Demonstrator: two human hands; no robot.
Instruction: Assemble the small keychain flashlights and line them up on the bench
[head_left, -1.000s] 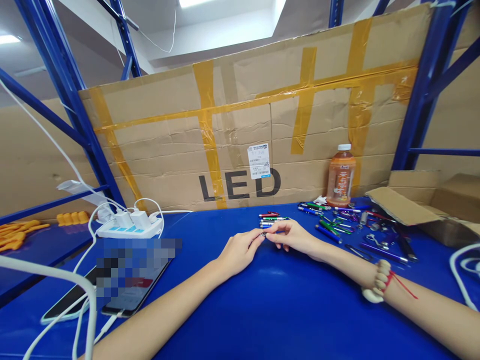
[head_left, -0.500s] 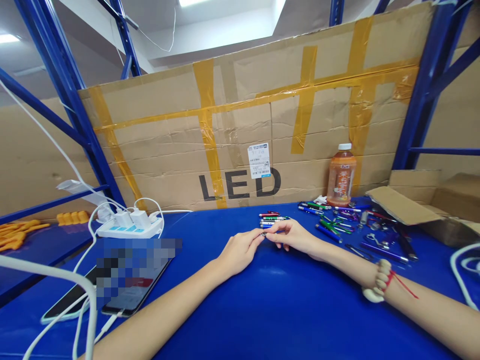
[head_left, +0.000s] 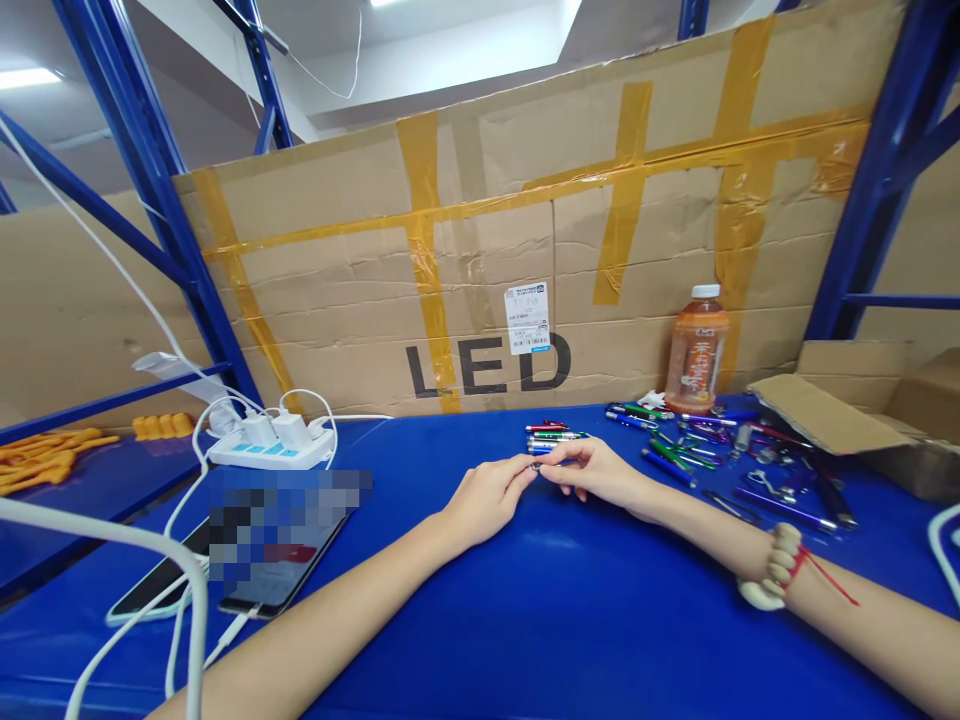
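Observation:
My left hand (head_left: 487,500) and my right hand (head_left: 596,472) meet fingertip to fingertip just above the blue tabletop. Between their pinched fingers is a small dark, shiny metal piece (head_left: 535,467), mostly covered, so its exact kind cannot be told. Both hands are closed. Right behind the fingers lies a short row of slim coloured metal tubes (head_left: 551,437), red, green and blue, like small pens or penlights. A loose pile of similar tubes (head_left: 686,455) with metal clips spreads to the right, beyond my right forearm.
An orange drink bottle (head_left: 696,350) stands behind the pile, beside an open cardboard box (head_left: 840,410). At left are two phones (head_left: 292,570), a white power strip (head_left: 274,455) and looping cables (head_left: 196,600). A cardboard wall (head_left: 345,300) closes off the back.
The view has shifted slightly, so everything sits a little farther right in the picture. Both hands keep the same pinched pose around the small metal piece.

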